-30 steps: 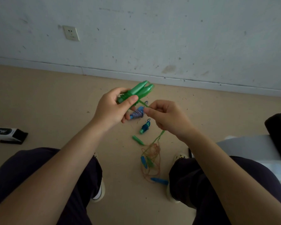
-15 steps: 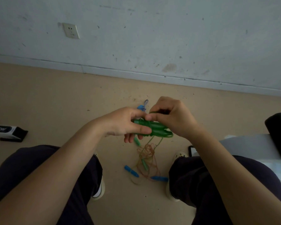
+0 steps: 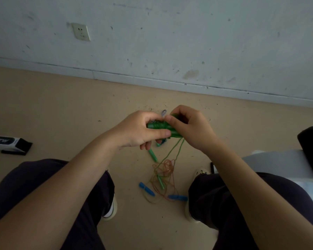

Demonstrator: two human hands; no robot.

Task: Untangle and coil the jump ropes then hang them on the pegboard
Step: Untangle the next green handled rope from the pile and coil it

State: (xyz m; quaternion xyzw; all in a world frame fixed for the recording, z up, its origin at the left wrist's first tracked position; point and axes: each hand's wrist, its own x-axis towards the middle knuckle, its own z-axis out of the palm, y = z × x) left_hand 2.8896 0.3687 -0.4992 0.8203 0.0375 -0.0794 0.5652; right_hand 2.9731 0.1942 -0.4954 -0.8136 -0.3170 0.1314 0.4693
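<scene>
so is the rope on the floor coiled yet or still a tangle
Still a tangle: the cord lies in loose crossing loops on the floor, around the blue handles.

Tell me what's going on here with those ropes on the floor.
A seated person holds a pair of green handles between both hands: the left hand grips them while the right hand pinches at their end. A green cord trails down from them to a tangled pile of rope on the floor between the feet, where blue handles and more green ones lie. Nothing is coiled yet.
</scene>
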